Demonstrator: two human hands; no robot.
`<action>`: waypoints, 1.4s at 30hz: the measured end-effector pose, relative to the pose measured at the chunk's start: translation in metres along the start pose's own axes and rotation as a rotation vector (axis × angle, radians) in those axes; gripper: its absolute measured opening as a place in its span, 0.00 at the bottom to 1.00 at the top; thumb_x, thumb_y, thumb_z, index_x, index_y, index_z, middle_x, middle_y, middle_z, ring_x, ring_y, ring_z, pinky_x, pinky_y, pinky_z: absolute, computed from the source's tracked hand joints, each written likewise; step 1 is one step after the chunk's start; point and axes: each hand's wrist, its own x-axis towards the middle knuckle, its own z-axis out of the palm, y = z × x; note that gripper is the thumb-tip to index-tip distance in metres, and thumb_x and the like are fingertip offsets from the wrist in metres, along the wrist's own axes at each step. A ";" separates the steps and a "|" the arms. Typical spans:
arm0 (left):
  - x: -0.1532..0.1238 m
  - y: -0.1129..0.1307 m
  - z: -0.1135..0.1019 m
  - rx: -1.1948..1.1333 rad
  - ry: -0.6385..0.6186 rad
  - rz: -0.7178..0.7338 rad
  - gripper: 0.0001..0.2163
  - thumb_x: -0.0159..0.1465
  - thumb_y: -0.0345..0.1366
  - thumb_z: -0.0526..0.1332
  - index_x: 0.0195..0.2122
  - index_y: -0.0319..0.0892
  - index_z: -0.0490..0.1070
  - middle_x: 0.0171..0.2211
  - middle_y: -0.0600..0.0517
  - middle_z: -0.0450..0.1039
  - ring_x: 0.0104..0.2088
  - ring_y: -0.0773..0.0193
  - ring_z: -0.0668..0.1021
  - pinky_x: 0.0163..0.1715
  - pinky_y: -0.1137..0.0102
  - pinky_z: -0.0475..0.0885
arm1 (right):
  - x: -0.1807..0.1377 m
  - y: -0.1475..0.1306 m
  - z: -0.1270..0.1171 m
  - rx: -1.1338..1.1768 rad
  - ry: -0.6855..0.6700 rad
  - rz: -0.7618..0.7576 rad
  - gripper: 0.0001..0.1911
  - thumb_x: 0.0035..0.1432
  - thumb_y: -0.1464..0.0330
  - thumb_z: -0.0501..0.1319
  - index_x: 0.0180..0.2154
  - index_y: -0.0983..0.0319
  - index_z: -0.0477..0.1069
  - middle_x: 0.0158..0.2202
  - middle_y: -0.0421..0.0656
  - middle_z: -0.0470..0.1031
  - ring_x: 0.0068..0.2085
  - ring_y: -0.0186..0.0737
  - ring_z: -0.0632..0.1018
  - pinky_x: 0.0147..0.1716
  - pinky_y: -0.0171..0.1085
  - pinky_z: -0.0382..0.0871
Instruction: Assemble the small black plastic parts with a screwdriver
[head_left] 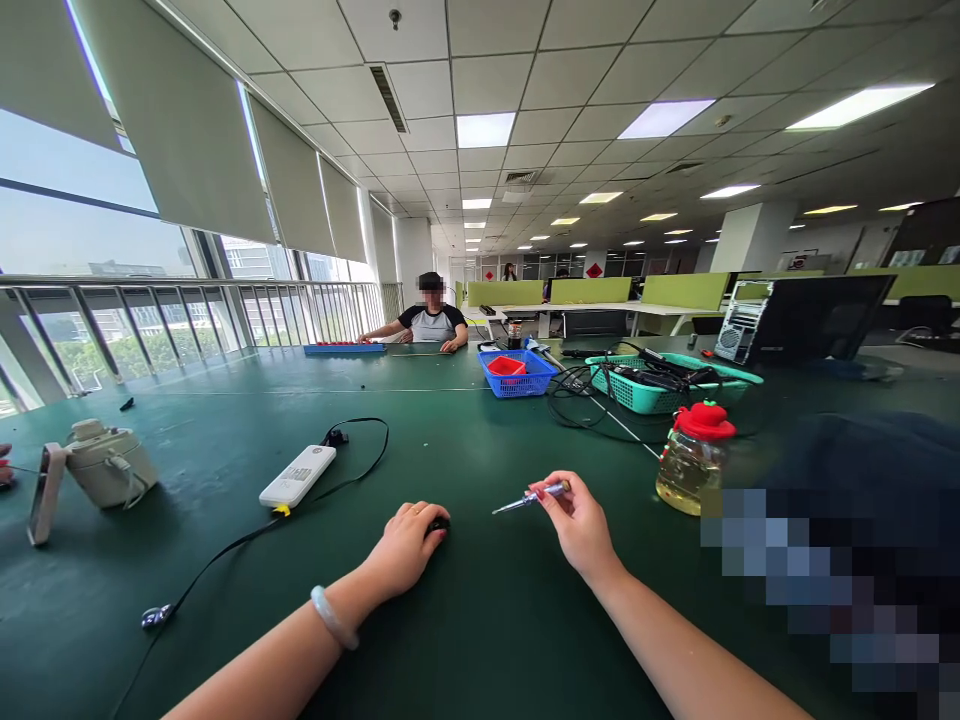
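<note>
The right hand pinched a slim screwdriver over the green table, the left hand curled round what was probably a small black part, seemingly a holding step whose next move called for a steady tip.

On the bench, the left hand has a small object in it; to its right, the right hand has a screwdriver. A corded device lies left of both, with a flask farther left. A bottle stands right of the hands. Behind it sits a basket of cables, between another basket and a monitor.
</note>
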 end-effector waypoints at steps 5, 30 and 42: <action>-0.040 -0.059 -0.025 0.115 0.013 -0.158 0.14 0.66 0.41 0.49 0.49 0.50 0.70 0.51 0.50 0.72 0.54 0.55 0.70 0.55 0.57 0.63 | -0.002 -0.004 0.002 -0.022 -0.026 -0.008 0.16 0.57 0.53 0.63 0.37 0.58 0.67 0.39 0.47 0.81 0.41 0.48 0.82 0.43 0.46 0.75; -0.094 -0.155 -0.095 0.187 0.387 -0.328 0.23 0.62 0.43 0.47 0.51 0.43 0.73 0.55 0.44 0.69 0.52 0.51 0.74 0.52 0.60 0.70 | -0.003 -0.006 0.001 -0.048 -0.026 0.000 0.12 0.58 0.57 0.62 0.37 0.57 0.67 0.38 0.46 0.80 0.40 0.47 0.81 0.42 0.44 0.75; -0.110 -0.162 -0.103 -0.022 0.434 -0.476 0.24 0.54 0.54 0.54 0.45 0.46 0.75 0.46 0.47 0.77 0.46 0.52 0.78 0.44 0.64 0.74 | -0.005 -0.003 0.000 -0.027 -0.027 0.004 0.13 0.57 0.56 0.63 0.37 0.57 0.67 0.38 0.46 0.80 0.41 0.48 0.81 0.43 0.45 0.74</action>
